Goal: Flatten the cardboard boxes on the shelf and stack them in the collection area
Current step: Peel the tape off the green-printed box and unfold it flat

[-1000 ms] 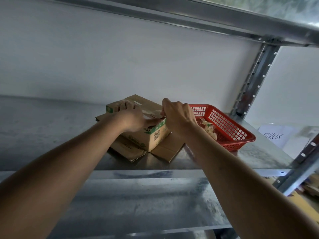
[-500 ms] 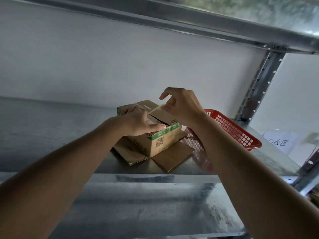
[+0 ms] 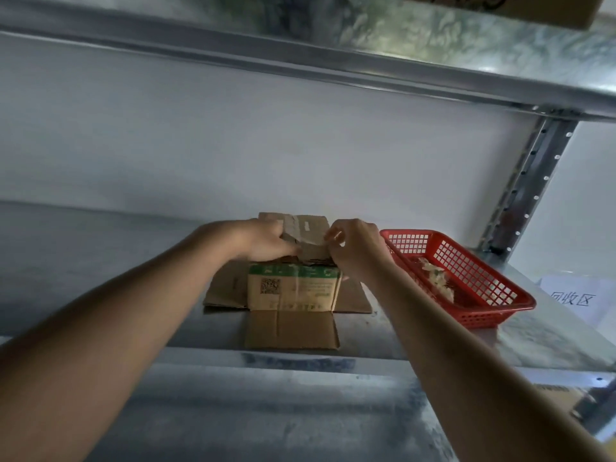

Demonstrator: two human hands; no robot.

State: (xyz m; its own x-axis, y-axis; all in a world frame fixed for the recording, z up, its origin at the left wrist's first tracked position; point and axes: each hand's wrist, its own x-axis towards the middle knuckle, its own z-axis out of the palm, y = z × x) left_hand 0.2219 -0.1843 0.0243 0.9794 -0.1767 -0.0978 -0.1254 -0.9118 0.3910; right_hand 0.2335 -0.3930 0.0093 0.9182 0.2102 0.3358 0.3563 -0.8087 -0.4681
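A brown box (image 3: 293, 288) with a green stripe sits near the front edge of the metal shelf (image 3: 100, 261). Its bottom flaps lie flat and its wide side faces us. The left hand (image 3: 263, 241) and right hand (image 3: 353, 245) both pinch the top flaps. A red basket (image 3: 466, 278) sits just beside it, on the right.

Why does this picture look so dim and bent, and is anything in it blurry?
Head view: the wide lens bows the upper shelf edge and stretches the forearms; light is dull, with a soft sheen on the metal shelf; the cardboard box print and the paper sign look soft.
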